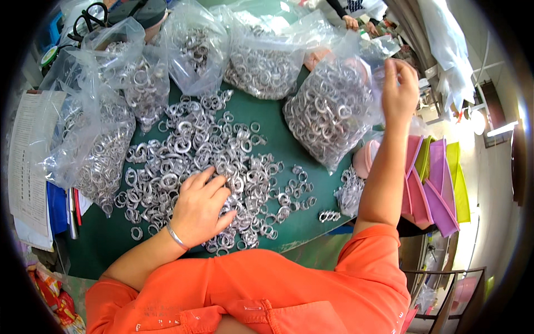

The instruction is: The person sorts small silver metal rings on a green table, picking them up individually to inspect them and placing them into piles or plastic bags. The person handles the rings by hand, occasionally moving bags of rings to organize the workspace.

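Observation:
A wide heap of silver metal rings (pixel 186 139) is spread on the green tabletop (pixel 267 122). My left hand (pixel 201 210), with a silver bangle at its wrist, lies palm down on the near part of the heap, fingers apart and touching the rings. Reaching out to the far right, my right hand (pixel 401 92) is closed, its fingers bent at the upper edge of a clear plastic bag (pixel 334 106). That bag is full of similar rings and leans on the table. The fingertips' exact hold on the thin film is hard to make out.
More ring-filled clear bags (pixel 264 67) line the table's far and left sides. Black scissors (pixel 89 22) and a printed sheet (pixel 33 161) lie left. A small bag (pixel 350 192) and colourful plastic bins (pixel 434 183) are at right. Another person's hand (pixel 350 22) shows beyond.

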The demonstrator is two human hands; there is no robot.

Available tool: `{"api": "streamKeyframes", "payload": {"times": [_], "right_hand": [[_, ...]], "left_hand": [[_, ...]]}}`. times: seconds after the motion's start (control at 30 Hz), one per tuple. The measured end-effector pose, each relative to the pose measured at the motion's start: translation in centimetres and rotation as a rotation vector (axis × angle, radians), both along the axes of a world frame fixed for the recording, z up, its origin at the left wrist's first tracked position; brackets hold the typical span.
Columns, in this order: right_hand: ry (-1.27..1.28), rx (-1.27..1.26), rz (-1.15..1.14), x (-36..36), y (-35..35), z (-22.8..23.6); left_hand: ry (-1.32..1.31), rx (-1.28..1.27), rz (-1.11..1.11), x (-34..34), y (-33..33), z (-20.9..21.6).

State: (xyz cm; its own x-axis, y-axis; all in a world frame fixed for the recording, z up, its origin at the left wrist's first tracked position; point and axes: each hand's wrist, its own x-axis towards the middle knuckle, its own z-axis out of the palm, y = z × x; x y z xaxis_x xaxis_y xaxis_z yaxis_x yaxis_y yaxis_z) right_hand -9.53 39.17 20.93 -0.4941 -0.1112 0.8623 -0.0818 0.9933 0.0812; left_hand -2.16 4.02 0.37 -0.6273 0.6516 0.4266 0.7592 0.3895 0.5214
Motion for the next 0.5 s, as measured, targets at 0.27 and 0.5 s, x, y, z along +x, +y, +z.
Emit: {"api": "streamKeyframes", "payload": {"times": [0.27, 0.5], "right_hand": [[-0.833, -0.16, 0.405, 1.8, -11.4, -13.5], [-1.008, -0.369, 0.283, 1.7, -10.8, -21.6]], "left_hand": [[-0.012, 0.008, 0.031, 0.2, -0.6, -0.4], [-0.02, 0.017, 0.022, 0.1, -0.6, -0.3]]}}
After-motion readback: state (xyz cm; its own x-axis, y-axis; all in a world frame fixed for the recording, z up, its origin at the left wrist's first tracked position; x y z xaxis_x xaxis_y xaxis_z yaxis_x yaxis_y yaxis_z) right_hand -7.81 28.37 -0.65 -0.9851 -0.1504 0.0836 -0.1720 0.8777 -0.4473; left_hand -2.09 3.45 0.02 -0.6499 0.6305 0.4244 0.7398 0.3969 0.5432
